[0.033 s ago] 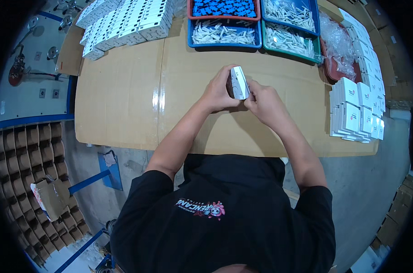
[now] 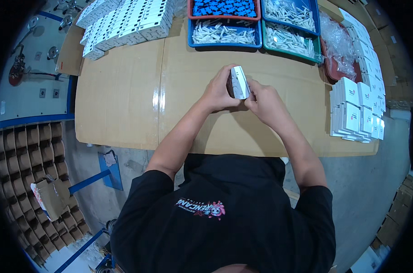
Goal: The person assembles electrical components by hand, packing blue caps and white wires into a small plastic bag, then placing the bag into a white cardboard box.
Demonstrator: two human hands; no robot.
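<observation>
A small white box (image 2: 240, 83) held above a cardboard-covered counter (image 2: 117, 100), fingers of the left hand (image 2: 217, 93) wrapped around its left side, fingers of the right hand (image 2: 265, 102) folded in against its right edge, stacked white cartons (image 2: 351, 116) at right, parts trays (image 2: 225, 46) beyond.

The box (image 2: 240, 83) you hold is white with small dark marks. Your shirt (image 2: 224, 245) is black (its chest print (image 2: 215, 209) mixes pink and white). You face tan cardboard (image 2: 115, 100), vivid blue pieces (image 2: 222, 8) in a red tray (image 2: 223, 18), and white sticks (image 2: 288, 40) in a green one.
</observation>
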